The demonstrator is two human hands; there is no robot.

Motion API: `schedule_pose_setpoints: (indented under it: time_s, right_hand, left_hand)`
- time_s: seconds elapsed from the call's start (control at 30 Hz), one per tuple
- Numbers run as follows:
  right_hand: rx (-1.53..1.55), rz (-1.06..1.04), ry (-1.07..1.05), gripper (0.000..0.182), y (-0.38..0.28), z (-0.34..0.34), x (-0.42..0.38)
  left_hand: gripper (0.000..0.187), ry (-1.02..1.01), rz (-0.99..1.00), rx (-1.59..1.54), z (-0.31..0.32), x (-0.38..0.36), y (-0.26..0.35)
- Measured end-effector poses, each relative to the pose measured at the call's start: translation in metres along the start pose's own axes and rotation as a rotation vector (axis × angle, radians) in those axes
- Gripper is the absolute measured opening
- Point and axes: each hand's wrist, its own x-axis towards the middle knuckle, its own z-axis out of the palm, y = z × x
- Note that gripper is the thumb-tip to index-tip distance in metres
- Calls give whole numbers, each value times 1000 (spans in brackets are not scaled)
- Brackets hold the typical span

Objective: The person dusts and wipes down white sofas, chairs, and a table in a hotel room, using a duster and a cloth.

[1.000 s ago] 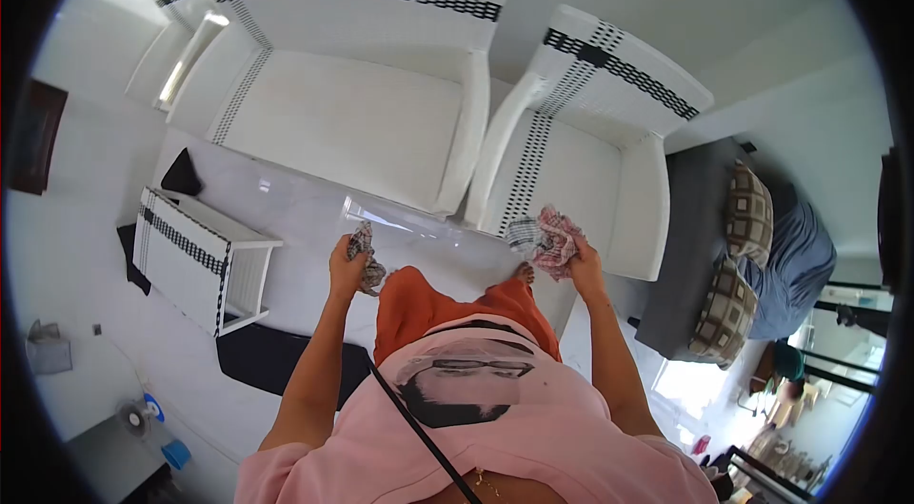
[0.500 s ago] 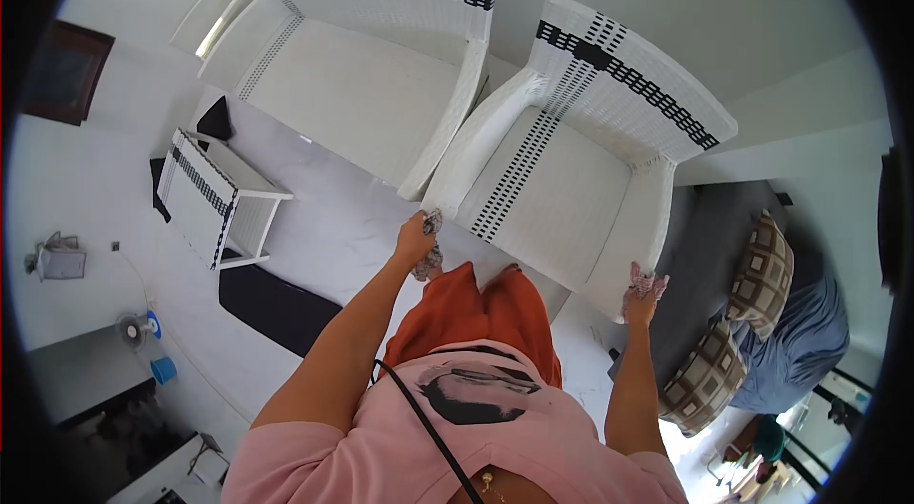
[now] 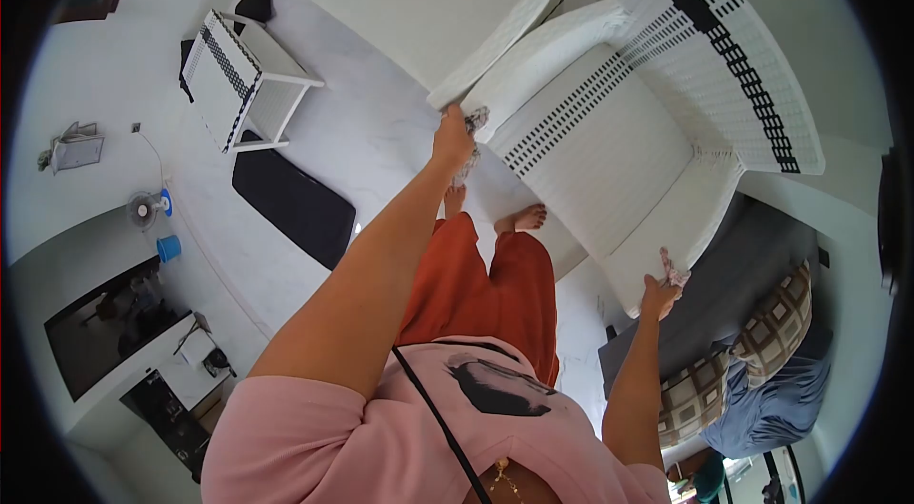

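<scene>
A white woven armchair (image 3: 590, 138) with black banding stands in front of me. My left hand (image 3: 451, 138) is closed at the front of its left armrest (image 3: 547, 52), with a patterned cloth (image 3: 474, 123) bunched between fingers and chair. Over by the front of the right armrest (image 3: 681, 209), my right hand (image 3: 661, 296) grips a pinkish cloth (image 3: 672, 270) against its outer side. Both hands' fingertips are partly hidden. A matching white sofa (image 3: 409, 4) stands close beside the chair's left arm.
A white side table (image 3: 224, 76) and a black cushion (image 3: 293, 199) are on the floor at left. Beside the chair at right lies a dark grey mattress or couch (image 3: 733, 256) with checked pillows (image 3: 776, 323). A fan (image 3: 145, 209) and blue bucket (image 3: 168, 248) stand far left.
The view has turned, so the armchair and sofa appear higher and further right. Both hands stay at the armrests, the right now round its outer side. My right foot has come into view.
</scene>
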Motion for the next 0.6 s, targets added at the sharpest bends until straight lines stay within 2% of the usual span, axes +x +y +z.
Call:
schedule_pose_setpoints:
  time_s: [0.17, 0.47, 0.6]
  right_hand:
    - [-82, -72, 24, 75, 15, 5, -4]
    - [-122, -33, 18, 74, 17, 13, -74]
    - [-131, -93, 37, 75, 28, 5, -86]
  left_hand:
    - [42, -62, 18, 26, -7, -2, -10]
    - [41, -99, 96, -5, -53, -23, -56]
    - [41, -110, 100, -16, -69, -43, -65]
